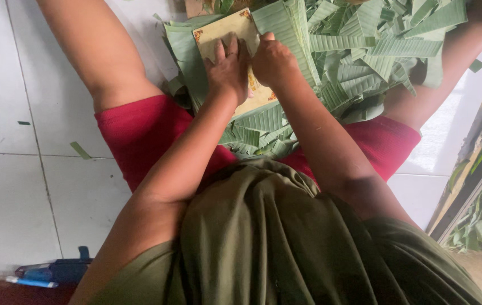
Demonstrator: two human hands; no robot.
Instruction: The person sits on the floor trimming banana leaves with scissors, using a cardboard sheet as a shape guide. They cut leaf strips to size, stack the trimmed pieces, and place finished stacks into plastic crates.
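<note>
- White floor tiles [3, 186] are carrying a leaf pile [365, 51].
- Left hand [227, 70] is pressing spread fingers on a card [218, 34].
- Right hand [275, 59], curled, is pinching a leaf strip [286, 28]; it could tear if tugged.

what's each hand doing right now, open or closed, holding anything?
Left hand: open, flat, pressing the tan rectangular card with patterned border on the green banana leaf strips.
Right hand: closed; what it grips cannot be told.
</note>
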